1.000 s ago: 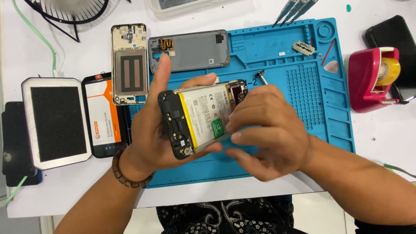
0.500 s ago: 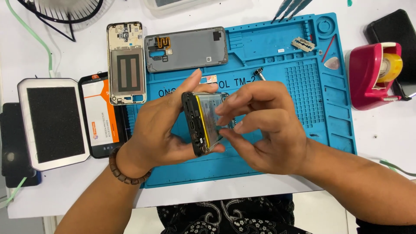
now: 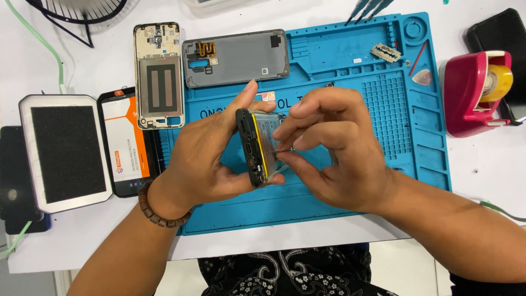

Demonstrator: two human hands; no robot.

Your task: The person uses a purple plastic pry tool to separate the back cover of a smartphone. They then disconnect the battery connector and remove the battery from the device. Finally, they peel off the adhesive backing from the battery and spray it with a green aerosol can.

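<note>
Opened phone tilted on edge over the blue repair mat [image 3: 339, 208]

Left hand [image 3: 205, 159] grips the opened smartphone [image 3: 257, 145]; right hand [image 3: 334, 148] fingertips pinch at its yellow-edged battery. Best: steady grip, gentle, even pull.

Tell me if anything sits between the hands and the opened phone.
Nothing visible does. The left hand grips the opened phone by its edge, tilted on its side, and the right hand has its fingertips right on the phone's exposed inside, above the blue mat.

The matt blue rubbery repair mat [image 3: 350, 181] lies on a smooth white worktop [image 3: 482, 175]. The grey plastic phone back cover [image 3: 241, 57] looks satin; the brown wooden bead bracelet [image 3: 156, 211] shines softly.
</note>
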